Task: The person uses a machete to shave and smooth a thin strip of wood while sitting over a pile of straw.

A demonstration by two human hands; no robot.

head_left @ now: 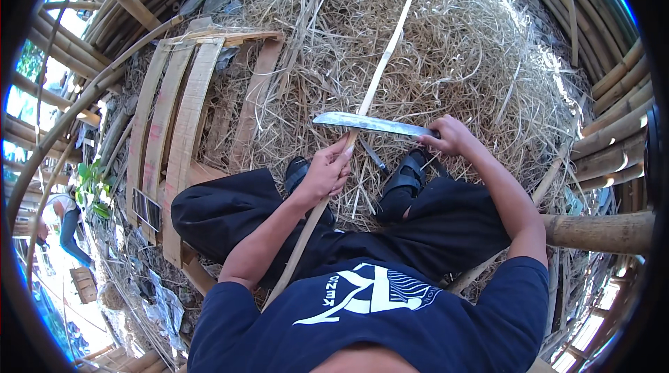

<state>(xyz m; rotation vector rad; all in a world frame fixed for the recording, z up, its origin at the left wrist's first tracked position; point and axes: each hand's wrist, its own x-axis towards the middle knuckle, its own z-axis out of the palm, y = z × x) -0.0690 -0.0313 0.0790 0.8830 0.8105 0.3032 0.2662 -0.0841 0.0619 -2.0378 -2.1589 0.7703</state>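
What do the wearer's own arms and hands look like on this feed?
The left hand and right hand are ungloved, with no watch or bracelet visible. Short dark navy sleeves end above the elbows, leaving the forearms uncovered. Any rings are too small to tell.

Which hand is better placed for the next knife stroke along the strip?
Right, probably: the right hand holds the knife across the pale strip, while the left hand grips that strip.
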